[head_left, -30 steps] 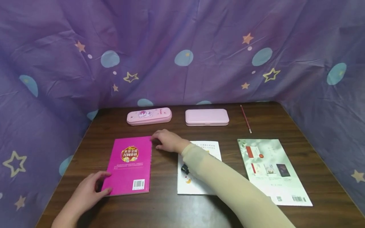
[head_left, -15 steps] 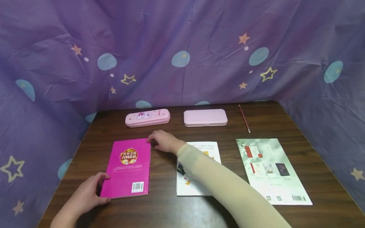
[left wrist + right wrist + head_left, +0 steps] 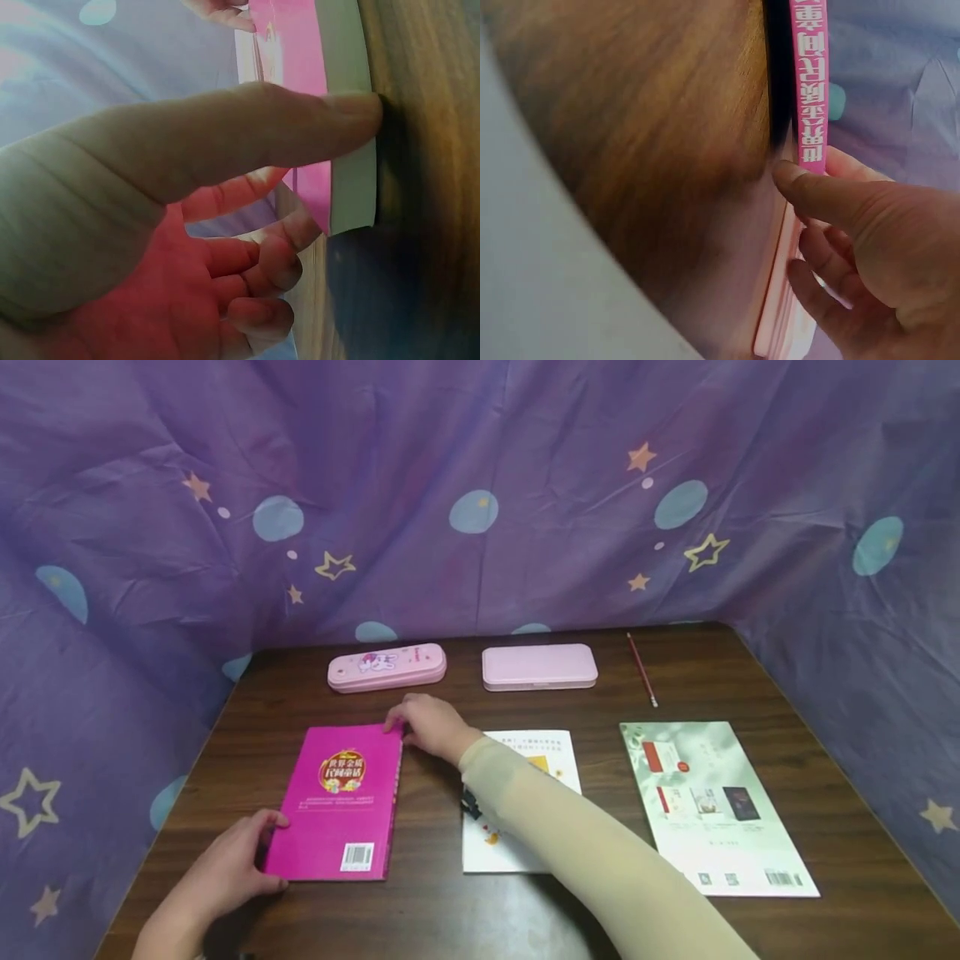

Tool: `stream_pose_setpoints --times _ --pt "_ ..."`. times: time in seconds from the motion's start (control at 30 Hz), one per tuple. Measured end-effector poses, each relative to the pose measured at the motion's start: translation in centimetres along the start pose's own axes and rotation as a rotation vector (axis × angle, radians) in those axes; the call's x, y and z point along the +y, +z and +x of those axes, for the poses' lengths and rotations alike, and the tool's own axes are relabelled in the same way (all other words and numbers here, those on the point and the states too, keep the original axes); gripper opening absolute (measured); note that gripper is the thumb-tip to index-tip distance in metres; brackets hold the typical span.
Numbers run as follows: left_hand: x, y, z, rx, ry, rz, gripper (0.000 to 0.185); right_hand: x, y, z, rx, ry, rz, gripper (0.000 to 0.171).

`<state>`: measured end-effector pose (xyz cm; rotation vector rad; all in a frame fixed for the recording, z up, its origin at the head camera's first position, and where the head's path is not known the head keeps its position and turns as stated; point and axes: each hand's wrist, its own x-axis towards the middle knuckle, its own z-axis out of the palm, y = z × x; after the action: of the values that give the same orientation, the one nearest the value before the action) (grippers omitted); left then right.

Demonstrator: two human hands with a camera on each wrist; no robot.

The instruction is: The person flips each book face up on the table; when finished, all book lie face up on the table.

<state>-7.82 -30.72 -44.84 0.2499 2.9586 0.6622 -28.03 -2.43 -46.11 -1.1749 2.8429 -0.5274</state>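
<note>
A magenta book (image 3: 337, 810) lies back cover up at the left of the table, its spine side showing. My left hand (image 3: 232, 868) holds its lower left corner. In the left wrist view the thumb (image 3: 300, 127) presses across the cream page edge (image 3: 352, 195), while the other fingers are partly behind the book. My right hand (image 3: 431, 727) grips the upper right corner. The right wrist view has the thumb (image 3: 817, 191) at the end of the lettered pink spine (image 3: 811, 82), with a finger behind it.
Under my right forearm (image 3: 570, 827) lies a white book (image 3: 487, 860), partly covered. A green-white book (image 3: 720, 827) is at right. Behind stand a rabbit-print pencil case (image 3: 386, 668), a plain pink case (image 3: 538, 667) and a red pencil (image 3: 642, 668). Purple curtains (image 3: 390, 460) surround the table.
My left thumb has shifted from the cover's lower left to the book's bottom edge. My right fingers have closed on the upper corner, and the book has turned slightly, showing more spine.
</note>
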Motion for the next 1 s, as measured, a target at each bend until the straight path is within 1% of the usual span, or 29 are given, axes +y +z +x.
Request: stream_pose_setpoints --times 0.2,0.43,0.5,0.63,0.77,0.9,1.0 --pt "0.1 0.0 0.4 0.000 0.010 -0.009 0.075 0.2 -0.4 -0.1 -0.009 0.016 -0.060 0.030" --pt "0.3 0.8 -0.1 0.054 -0.016 -0.028 0.079 -0.1 -0.7 -0.3 -0.025 -0.001 -0.087 0.031" --pt "0.2 0.9 -0.3 0.065 -0.019 -0.030 0.082 -0.2 -0.7 -0.4 -0.023 -0.005 -0.082 0.031" --pt "0.2 1.1 -0.4 0.064 -0.031 -0.035 0.088 -0.1 -0.7 -0.5 -0.010 -0.012 -0.047 0.029" --pt "0.1 1.2 -0.5 0.079 -0.025 -0.047 0.091 0.2 -0.5 -0.7 0.010 -0.027 -0.015 0.029" --pt "-0.2 1.2 -0.6 0.094 0.001 -0.051 0.087 0.4 -0.6 -0.8 0.009 -0.036 0.008 0.029" --pt "-0.5 1.1 -0.7 0.083 0.028 -0.056 0.079 0.6 -0.8 -1.0 -0.001 -0.020 0.035 0.029"
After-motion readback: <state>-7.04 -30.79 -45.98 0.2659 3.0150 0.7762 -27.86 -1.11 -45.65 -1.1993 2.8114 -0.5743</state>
